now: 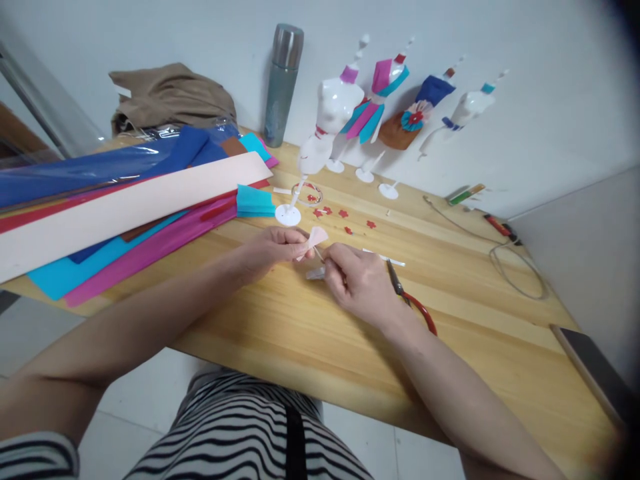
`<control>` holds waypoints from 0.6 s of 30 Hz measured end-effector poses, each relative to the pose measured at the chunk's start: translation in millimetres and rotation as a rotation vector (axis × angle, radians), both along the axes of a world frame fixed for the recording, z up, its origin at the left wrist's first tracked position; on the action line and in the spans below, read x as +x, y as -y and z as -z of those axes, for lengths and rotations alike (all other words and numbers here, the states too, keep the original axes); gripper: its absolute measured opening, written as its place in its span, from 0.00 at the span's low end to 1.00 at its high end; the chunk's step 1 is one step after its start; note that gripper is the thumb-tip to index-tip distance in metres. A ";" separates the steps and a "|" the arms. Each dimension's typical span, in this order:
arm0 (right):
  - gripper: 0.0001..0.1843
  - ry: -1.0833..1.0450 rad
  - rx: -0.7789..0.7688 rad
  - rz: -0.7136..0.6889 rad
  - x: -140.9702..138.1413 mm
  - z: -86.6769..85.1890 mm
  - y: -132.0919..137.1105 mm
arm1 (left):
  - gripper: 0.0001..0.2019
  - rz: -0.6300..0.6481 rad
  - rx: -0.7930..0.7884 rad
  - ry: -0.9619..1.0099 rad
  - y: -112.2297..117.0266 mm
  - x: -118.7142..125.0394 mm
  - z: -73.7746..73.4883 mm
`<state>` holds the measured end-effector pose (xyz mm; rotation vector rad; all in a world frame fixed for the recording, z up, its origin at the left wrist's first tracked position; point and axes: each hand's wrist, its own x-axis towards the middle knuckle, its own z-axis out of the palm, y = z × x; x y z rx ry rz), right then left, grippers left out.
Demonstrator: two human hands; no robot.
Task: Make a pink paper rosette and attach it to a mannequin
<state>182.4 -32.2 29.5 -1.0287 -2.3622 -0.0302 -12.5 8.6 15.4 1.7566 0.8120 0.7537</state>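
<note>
Striped shirt (235, 437), pink paper (318, 235) in left hand (274, 251), right hand (356, 277) beside

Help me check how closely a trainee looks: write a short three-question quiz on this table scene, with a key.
1. Multiple choice: what does the left hand pinch?
a) a red flower
b) a small piece of pink paper
c) a cable

2. True or false: in the picture, the flask stands to the left of the four mannequins.

3. Fill in the missing colour: the visible handle of the scissors is ____.

Key: 1. b; 2. True; 3. red.
</note>
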 end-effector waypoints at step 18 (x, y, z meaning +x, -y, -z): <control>0.11 0.224 -0.026 0.071 -12.5 5.6 -1.5 | 0.17 -0.262 1.209 -0.741 18.1 8.5 5.9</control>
